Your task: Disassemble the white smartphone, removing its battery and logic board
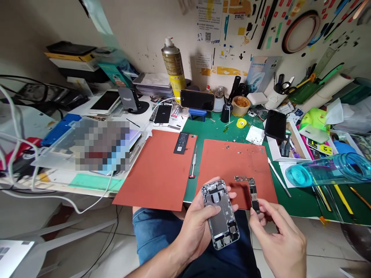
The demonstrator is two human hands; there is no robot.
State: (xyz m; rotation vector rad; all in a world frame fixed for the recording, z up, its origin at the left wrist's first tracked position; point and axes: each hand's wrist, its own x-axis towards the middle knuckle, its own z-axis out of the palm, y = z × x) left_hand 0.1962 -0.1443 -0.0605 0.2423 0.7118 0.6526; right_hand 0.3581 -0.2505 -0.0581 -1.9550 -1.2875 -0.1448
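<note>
My left hand (199, 216) grips an opened phone housing (220, 222), its bare metal inside facing up and my thumb lying across it. To the right, my right hand (278, 231) pinches the lower end of a phone logic board (253, 193) between thumb and fingers. The board is held upright over the front edge of the right red mat (226, 166), apart from the housing. Farther back, a black phone battery (181, 143) lies at the top of the left red mat (156, 170). A screwdriver (194, 162) with a red cap rests between the mats.
A phone (197, 100) leans on a blue stand at the back, beside a spray can (174, 65). Tweezers (279, 177), a clear blue bottle (327, 170) and a white box of tools (290, 146) occupy the right. Tiny parts (227, 146) lie on the right mat.
</note>
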